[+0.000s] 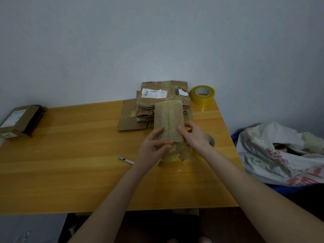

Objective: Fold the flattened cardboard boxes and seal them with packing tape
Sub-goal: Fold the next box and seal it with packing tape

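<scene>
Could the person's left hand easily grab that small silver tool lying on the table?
Probably yes: the silver tool lies uncovered just beside the left hand, though that hand must first let go of the box.

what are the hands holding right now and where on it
A small brown taped cardboard box, held at its near end: left hand on its left side, right hand on its right.

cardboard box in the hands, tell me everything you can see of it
The cardboard box is narrow, brown and worn, with a taped seam running down the middle of its upper face. Clear yellowish tape covers its near end. It points away from the person, over the wooden table, and the left hand and right hand both grip its near end.
</scene>
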